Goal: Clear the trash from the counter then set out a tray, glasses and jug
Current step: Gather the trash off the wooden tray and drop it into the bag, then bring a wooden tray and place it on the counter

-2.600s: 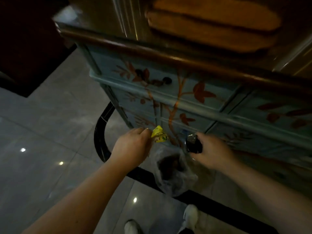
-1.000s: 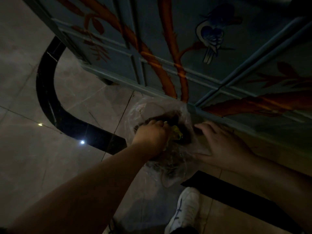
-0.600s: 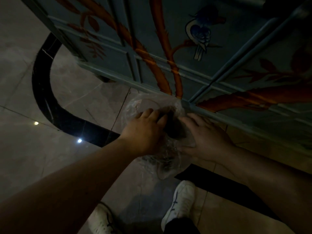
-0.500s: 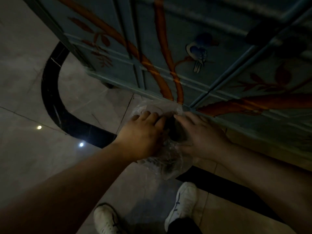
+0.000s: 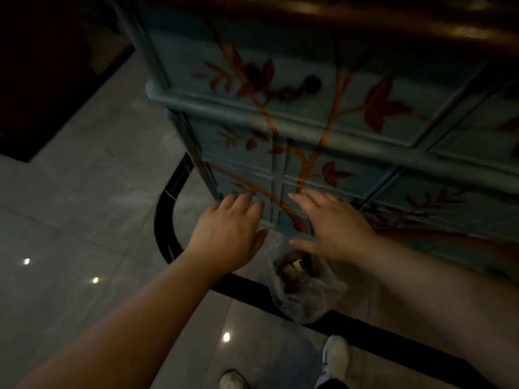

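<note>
**Both hands empty above the trash bag**

I see my left hand (image 5: pixel 227 234) and right hand (image 5: pixel 334 226) spread flat, palms down, fingers loose; neither grip has hold of anything. They hang side by side, apart from each other, in front of the blue painted cabinet (image 5: pixel 309 113). Below and between them a clear plastic bag (image 5: pixel 303 287) sits on the tiled floor (image 5: pixel 84 206), against the foot of the cabinet, on the black inlaid stripe. Inside it I make out yellowish and dark scraps, too dim to name. My right thumb covers part of the bag's mouth. The tabletop above is only a dark, blurred edge at the upper frame. Two white shoes (image 5: pixel 334 357) are cut off at the bottom.
</note>
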